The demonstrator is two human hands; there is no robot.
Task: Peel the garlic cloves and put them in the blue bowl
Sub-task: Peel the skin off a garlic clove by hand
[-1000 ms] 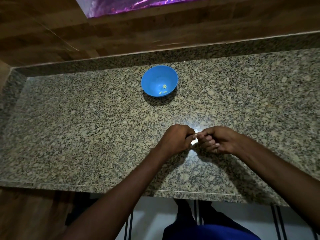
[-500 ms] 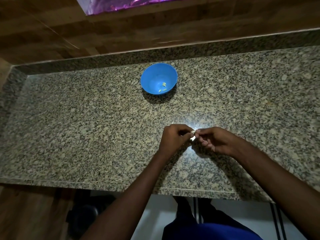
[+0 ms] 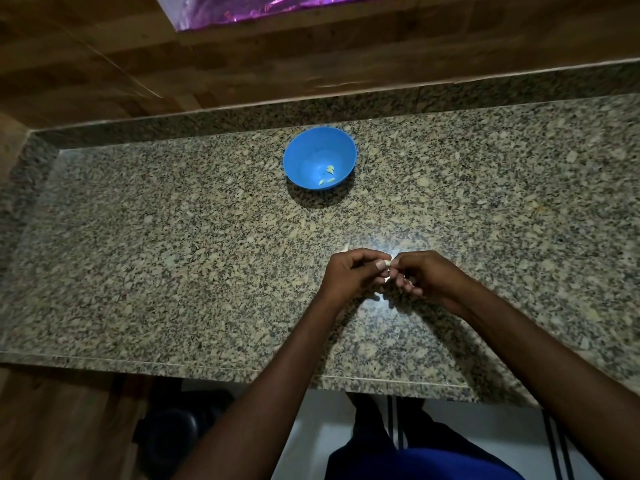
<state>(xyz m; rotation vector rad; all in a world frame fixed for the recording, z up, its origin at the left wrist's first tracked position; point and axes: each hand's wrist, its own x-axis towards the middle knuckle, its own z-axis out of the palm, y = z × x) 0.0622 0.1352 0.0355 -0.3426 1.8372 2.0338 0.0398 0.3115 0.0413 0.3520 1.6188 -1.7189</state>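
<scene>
The bowl (image 3: 319, 159) sits toward the back of the counter (image 3: 138, 254), well apart from the hands, likely so skins fall on the stone while only peeled cloves (image 3: 328, 174) go in; a few pale pieces lie in it already. Nearer the front edge, the left hand (image 3: 349, 275) curls round a clove (image 3: 385, 264), steadying it. Touching it, the right hand (image 3: 427, 275) pinches the clove's tip with bent fingers, seemingly to pull skin away.
</scene>
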